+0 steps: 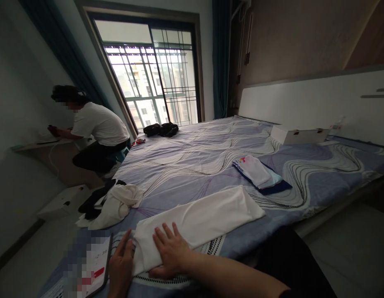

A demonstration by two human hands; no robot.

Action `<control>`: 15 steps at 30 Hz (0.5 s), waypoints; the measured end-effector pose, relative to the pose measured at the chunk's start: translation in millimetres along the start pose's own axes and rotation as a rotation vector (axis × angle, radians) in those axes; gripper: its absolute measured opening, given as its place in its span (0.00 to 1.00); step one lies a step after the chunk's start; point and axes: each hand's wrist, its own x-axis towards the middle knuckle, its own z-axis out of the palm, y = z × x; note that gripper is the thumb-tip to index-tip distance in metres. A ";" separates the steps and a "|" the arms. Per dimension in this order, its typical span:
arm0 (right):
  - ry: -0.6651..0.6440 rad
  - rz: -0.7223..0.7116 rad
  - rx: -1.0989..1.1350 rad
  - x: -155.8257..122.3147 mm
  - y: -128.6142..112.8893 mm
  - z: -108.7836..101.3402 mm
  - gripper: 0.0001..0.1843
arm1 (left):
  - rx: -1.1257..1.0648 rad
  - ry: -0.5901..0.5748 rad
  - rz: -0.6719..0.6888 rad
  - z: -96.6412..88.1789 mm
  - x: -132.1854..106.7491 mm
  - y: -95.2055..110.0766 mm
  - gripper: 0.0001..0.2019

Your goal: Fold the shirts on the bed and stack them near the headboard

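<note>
A white garment point(198, 223), folded into a long strip, lies across the near edge of the bed. My right hand point(171, 250) rests flat on its left part, fingers spread and palm down. Beside the strip's left end is my left hand point(121, 263), turned on its side with the fingers stretched out; it grips nothing. A tablet-like device point(98, 265) with a lit screen, partly blurred out, lies just left of that hand.
A crumpled pile of white and dark clothes point(117, 203) lies to the left. Folded clothes point(257, 171) are stacked to the right, with a white box point(299, 135) beyond. Dark items point(160, 129) lie at the far edge. Another person point(100, 124) sits at a small desk.
</note>
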 end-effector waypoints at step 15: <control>0.511 0.415 0.851 33.8 15.9 -21.4 0.19 | -0.269 0.015 0.036 6.4 4.2 -12.0 0.33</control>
